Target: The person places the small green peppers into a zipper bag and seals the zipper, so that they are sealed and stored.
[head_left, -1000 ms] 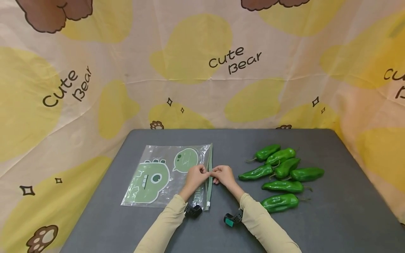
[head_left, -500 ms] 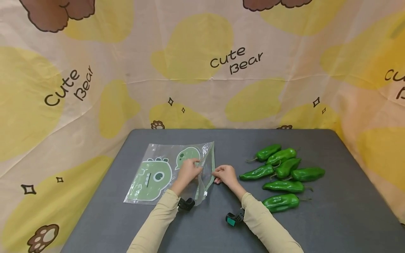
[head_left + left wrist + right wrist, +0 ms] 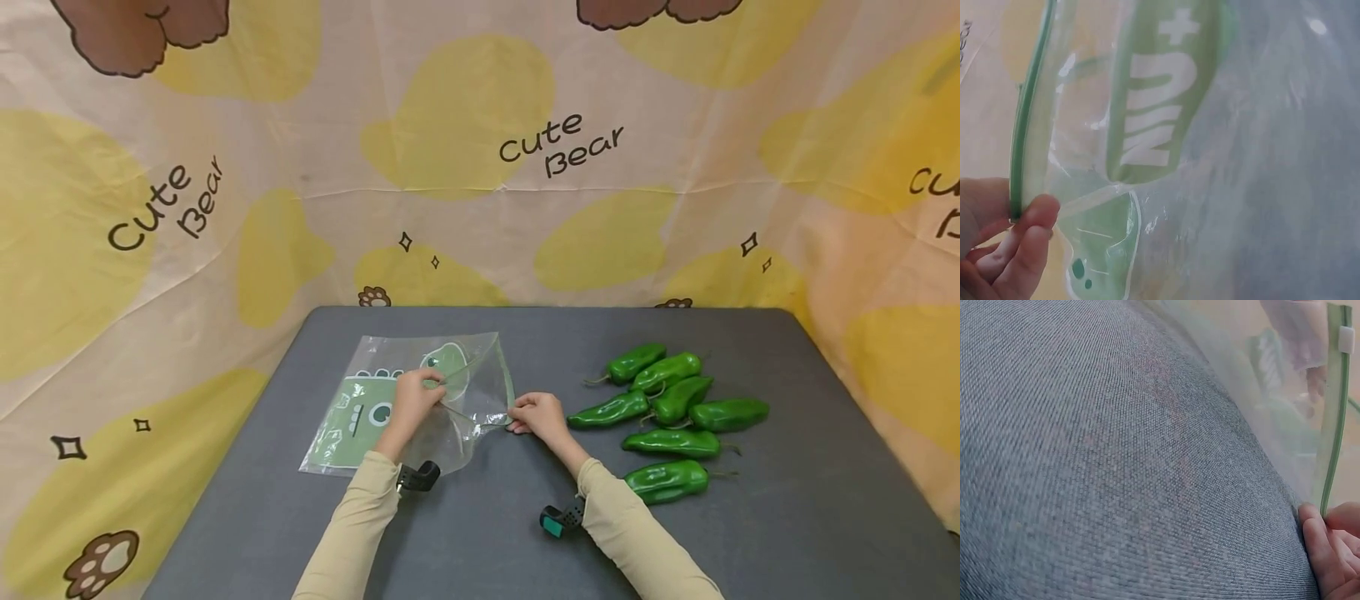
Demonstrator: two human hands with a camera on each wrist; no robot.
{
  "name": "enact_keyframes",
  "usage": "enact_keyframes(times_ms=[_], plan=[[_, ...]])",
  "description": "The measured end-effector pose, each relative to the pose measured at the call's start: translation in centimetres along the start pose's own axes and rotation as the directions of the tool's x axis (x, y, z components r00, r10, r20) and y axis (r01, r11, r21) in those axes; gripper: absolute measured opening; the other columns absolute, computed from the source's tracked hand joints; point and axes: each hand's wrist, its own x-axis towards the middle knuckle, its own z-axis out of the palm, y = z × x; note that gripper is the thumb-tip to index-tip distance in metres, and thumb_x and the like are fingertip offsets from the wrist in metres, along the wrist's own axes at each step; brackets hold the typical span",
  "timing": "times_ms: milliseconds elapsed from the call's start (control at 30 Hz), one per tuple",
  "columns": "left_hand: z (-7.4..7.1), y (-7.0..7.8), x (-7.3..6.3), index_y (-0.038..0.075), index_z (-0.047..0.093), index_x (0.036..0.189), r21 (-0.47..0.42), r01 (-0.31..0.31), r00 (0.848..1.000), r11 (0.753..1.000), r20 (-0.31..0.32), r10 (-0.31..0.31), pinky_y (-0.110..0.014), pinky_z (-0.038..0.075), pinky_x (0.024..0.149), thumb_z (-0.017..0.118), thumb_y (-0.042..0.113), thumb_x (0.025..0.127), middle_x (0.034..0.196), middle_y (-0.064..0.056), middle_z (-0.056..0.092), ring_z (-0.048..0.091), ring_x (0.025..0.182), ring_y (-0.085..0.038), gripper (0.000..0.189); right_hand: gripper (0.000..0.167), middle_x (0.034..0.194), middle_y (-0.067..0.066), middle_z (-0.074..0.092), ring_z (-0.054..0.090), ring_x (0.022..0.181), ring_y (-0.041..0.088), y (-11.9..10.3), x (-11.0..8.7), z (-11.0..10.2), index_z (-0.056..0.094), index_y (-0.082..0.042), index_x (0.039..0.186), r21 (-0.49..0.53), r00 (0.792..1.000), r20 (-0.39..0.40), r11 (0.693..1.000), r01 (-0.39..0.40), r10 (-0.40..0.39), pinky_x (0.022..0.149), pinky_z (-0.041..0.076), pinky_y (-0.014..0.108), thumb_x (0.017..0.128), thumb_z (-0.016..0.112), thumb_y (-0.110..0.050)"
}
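Observation:
A clear zip bag with green cartoon prints lies on the left half of the table, its mouth spread apart on the right side. My left hand pinches the upper edge of that mouth between thumb and fingers; the left wrist view shows the green zip strip in its grip. With thumb and fingers, my right hand pinches the opposite edge, low near the table. In the right wrist view, a white zip slider sits near the strip's end. Several green peppers lie right of my right hand.
The grey table ends at a back edge against a printed cloth that also rises on both sides. The peppers form a loose cluster on the right half, the nearest beside my right sleeve.
My left hand has moved left, away from my right hand, pulling one edge of the bag with it. The bag's mouth has widened. My right hand has hardly moved.

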Motion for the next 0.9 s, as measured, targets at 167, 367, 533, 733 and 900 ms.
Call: enact_keyframes(times_ms=[167, 367, 533, 733, 900], plan=[[-1.3, -0.5, 0.2, -0.010, 0.061, 0.080, -0.082, 0.081, 0.996, 0.993, 0.033, -0.079, -0.028, 0.050, 0.042, 0.052, -0.013, 0.067, 0.082, -0.026, 0.062, 0.059, 0.045, -0.024, 0.016, 0.008, 0.064, 0.019, 0.063, 0.061, 0.049, 0.016, 0.1, 0.0, 0.0, 0.060, 0.014, 0.082, 0.011, 1.000, 0.015, 1.000, 0.001, -0.001, 0.047, 0.051, 0.026, 0.077, 0.061, 0.009], [-3.3, -0.9, 0.5, -0.012, 0.061, 0.097, -0.162, 0.120, 0.991, 0.979, 0.071, -0.109, -0.035, 0.052, 0.050, 0.048, -0.012, 0.071, 0.093, -0.030, 0.060, 0.061, 0.050, -0.025, 0.030, 0.008, 0.065, 0.019, 0.063, 0.062, 0.051, 0.020, 0.0, -0.2, -0.3, 0.060, 0.013, 0.083, -0.007, 1.000, 0.016, 1.000, 0.003, -0.003, 0.048, 0.052, 0.028, 0.077, 0.060, 0.009], [-4.7, -1.3, 0.5, -0.004, 0.064, 0.106, -0.103, 0.142, 0.985, 0.985, 0.109, -0.131, -0.029, 0.046, 0.038, 0.049, -0.006, 0.077, 0.100, -0.023, 0.061, 0.063, 0.056, -0.024, 0.032, 0.007, 0.064, 0.018, 0.063, 0.062, 0.052, 0.021, -0.3, -0.3, -0.9, 0.061, 0.012, 0.084, -0.001, 1.000, -0.002, 1.000, -0.028, 0.028, 0.048, 0.052, 0.029, 0.078, 0.060, 0.008], [-5.0, -1.6, 0.3, -0.002, 0.062, 0.111, -0.119, 0.115, 0.977, 0.986, 0.195, -0.091, -0.024, 0.032, 0.032, 0.047, -0.002, 0.081, 0.108, -0.025, 0.058, 0.064, 0.062, -0.026, 0.034, 0.008, 0.067, 0.022, 0.063, 0.063, 0.054, 0.024, -0.4, -0.4, -1.1, 0.060, 0.013, 0.085, 0.031, 0.999, 0.007, 0.999, -0.033, 0.033, 0.050, 0.052, 0.030, 0.078, 0.060, 0.009], [-4.9, -2.0, 0.1, -0.009, 0.058, 0.112, -0.295, 0.111, 0.969, 0.949, 0.245, -0.037, -0.031, 0.053, 0.056, 0.051, -0.007, 0.083, 0.112, -0.028, 0.054, 0.064, 0.066, -0.025, 0.030, 0.009, 0.068, 0.021, 0.063, 0.063, 0.055, 0.022, -0.2, -0.4, -1.3, 0.060, 0.014, 0.086, 0.036, 0.999, 0.018, 0.999, -0.036, 0.036, 0.051, 0.052, 0.030, 0.079, 0.060, 0.008]])
